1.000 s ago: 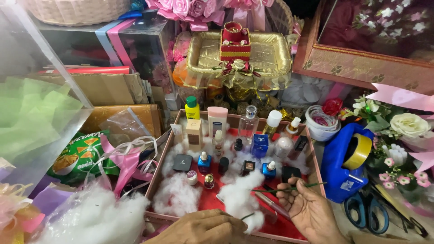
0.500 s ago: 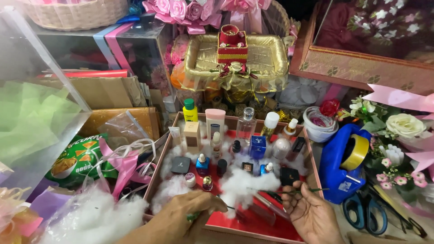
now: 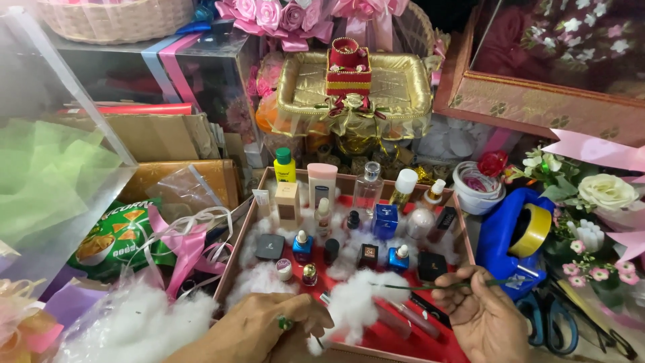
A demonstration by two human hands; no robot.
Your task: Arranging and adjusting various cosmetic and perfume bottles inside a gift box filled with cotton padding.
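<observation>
A red-lined gift tray (image 3: 464, 232) holds several small cosmetic bottles and jars set among tufts of white stuffing. My left hand (image 3: 265, 329), with a green ring, pinches a clump of white stuffing (image 3: 359, 302) at the tray's near edge. My right hand (image 3: 480, 312) holds a thin green stem (image 3: 416, 286) that points left into the clump. A yellow bottle with a green cap (image 3: 285, 165) and a pink tube (image 3: 322, 181) stand at the tray's back.
A blue tape dispenser (image 3: 514, 238) and blue-handled scissors (image 3: 547, 323) lie right of the tray. White and pink artificial flowers (image 3: 605, 195) sit far right. A gold fabric tray (image 3: 356, 87) stands behind. A green snack bag (image 3: 114, 238), pink ribbon (image 3: 185, 245) and loose stuffing (image 3: 141, 326) lie left.
My left hand has come further into view and taken hold of the stuffing clump. My right hand has lifted the green stem toward it.
</observation>
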